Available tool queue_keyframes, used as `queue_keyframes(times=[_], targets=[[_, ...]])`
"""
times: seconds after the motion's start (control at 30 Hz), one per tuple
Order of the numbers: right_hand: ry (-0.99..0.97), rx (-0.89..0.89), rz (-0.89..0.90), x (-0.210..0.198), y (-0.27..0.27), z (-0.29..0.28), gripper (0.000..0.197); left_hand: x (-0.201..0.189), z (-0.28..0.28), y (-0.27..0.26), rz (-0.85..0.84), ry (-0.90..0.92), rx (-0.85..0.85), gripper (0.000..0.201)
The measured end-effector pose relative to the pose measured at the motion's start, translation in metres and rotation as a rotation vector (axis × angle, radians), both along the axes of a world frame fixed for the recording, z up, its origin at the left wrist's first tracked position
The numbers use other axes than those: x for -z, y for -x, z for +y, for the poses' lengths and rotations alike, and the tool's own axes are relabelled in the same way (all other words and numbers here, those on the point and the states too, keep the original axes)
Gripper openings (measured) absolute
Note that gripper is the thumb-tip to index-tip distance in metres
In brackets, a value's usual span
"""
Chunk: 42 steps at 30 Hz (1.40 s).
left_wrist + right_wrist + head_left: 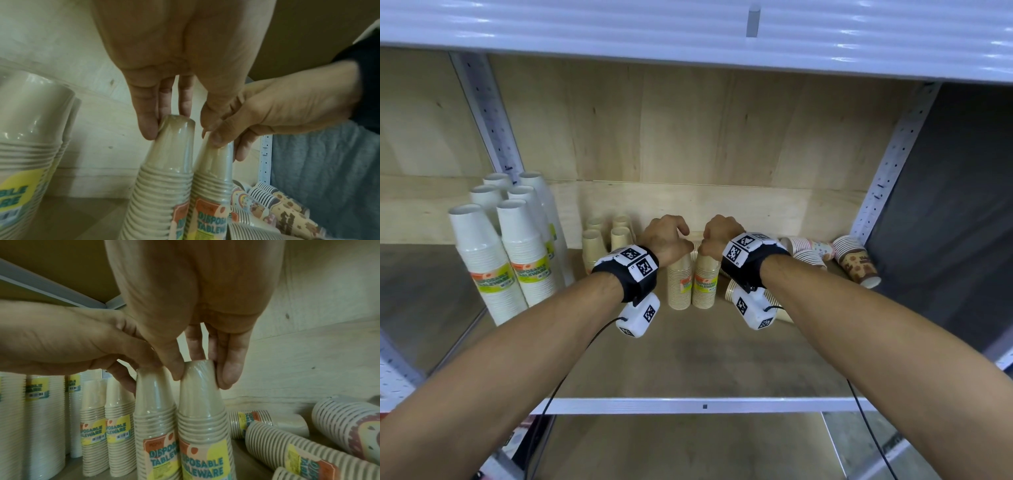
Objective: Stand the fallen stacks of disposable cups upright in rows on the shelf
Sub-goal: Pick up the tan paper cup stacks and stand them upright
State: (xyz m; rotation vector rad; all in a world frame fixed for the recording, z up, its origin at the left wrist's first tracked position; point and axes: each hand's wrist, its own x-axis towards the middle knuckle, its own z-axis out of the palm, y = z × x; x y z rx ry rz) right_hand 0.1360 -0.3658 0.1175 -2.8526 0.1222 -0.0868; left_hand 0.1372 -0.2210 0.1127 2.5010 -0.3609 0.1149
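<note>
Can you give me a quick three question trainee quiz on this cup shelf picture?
1. True or false: the left hand and the right hand each pinch the top of an upright beige stack.
2. The tall white stacks stand at the shelf's: A left, B right, C middle?
3. How do the patterned stacks lie?

Key: 1 true. 2 A. 3 On their sides, at the right of the shelf.

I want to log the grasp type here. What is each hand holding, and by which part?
The left hand pinches the top of one upright beige cup stack; the right hand pinches the top of the neighbouring beige stack.
</note>
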Motion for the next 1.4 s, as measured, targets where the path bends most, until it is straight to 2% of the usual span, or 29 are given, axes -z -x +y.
queue_keyframes(times=[0.13, 0.33, 0.5, 0.9, 1.17, 1.3, 1.4], targets=[[0.029, -0.003, -0.038, 0.006, 0.000, 0.000, 0.031, -0.001, -0.002, 0.001, -0.033, -0.032, -0.052, 0.032], [0.021, -0.012, -0.061, 0.008, 0.002, 0.003, 0.028, -0.002, -0.003, 0.003, -0.010, -0.043, 0.023, 0.030], [0.002, -0.016, -0.025, 0.003, 0.002, -0.001, 0.032, -0.004, -0.004, 0.005, 0.001, -0.028, -0.053, 0.037], [0.016, -0.031, 0.020, -0.011, 0.006, 0.014, 0.026, -0.024, 0.001, 0.004, 0.064, -0.198, 0.077, 0.034], [0.017, -0.174, 0.078, -0.027, 0.002, 0.039, 0.030, -0.052, 0.035, 0.005, 0.196, -0.348, 0.104, 0.032], [0.006, -0.260, 0.163, -0.037, 0.003, 0.069, 0.036, -0.061, 0.057, 0.012, 0.264, -0.397, 0.056, 0.029], [0.008, -0.319, 0.192, -0.042, 0.005, 0.090, 0.042, -0.065, 0.073, 0.017, 0.252, -0.415, 0.019, 0.029]])
